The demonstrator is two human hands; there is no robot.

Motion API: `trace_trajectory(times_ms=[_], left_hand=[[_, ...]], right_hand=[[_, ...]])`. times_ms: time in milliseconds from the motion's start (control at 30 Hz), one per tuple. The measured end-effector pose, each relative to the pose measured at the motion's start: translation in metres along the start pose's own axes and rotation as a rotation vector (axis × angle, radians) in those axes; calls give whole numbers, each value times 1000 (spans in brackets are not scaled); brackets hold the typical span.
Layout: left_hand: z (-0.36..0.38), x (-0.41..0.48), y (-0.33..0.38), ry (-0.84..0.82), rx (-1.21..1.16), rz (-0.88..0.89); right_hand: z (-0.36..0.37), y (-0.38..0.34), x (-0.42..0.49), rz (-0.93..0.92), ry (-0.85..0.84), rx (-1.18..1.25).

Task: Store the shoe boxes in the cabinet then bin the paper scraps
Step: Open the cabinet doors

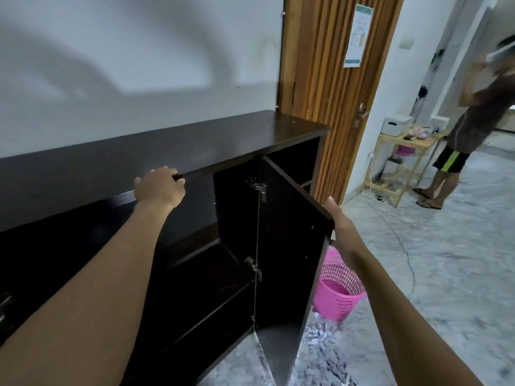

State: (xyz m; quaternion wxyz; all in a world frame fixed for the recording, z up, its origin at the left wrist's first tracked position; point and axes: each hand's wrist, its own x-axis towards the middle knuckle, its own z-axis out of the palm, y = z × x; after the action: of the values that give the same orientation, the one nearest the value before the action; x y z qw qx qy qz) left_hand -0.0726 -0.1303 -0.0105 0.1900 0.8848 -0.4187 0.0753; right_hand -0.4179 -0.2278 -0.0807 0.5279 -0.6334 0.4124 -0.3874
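Squarely ahead, the cabinet stands against a white wall: long, low, dark brown with a faint wood grain and a flat top. Its interior is dim, crossed by dark shelves. The cabinet door at the right end hangs wide open on two metal hinges, its inner face just as dark. Beside the cabinet is a slatted wooden room door. A pink mesh basket sits on the marbled floor just behind the open cabinet door, and pale paper scraps lie heaped near it. A poster on the room door carries print too blurred to read.

The left hand holds the cabinet top's front edge, fingers curled over it. The right hand rests flat against the cabinet door's outer edge, fingers straight and together.
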Motion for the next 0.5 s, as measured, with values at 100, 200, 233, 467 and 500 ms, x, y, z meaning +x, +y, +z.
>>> trace_trajectory(times_ms=[100, 200, 233, 467, 500], left_hand=[[9, 6, 27, -94, 11, 58], [16, 13, 49, -125, 129, 117], [19, 15, 53, -128, 163, 128], [31, 25, 65, -139, 226, 107], [31, 25, 65, -137, 223, 102]], right_hand=[[-20, -13, 21, -169, 210, -290], [-29, -17, 36, -238, 328, -534], [-33, -14, 41, -237, 364, -596], [-52, -6, 65, -208, 466, -720], [-53, -4, 67, -219, 470, -712]])
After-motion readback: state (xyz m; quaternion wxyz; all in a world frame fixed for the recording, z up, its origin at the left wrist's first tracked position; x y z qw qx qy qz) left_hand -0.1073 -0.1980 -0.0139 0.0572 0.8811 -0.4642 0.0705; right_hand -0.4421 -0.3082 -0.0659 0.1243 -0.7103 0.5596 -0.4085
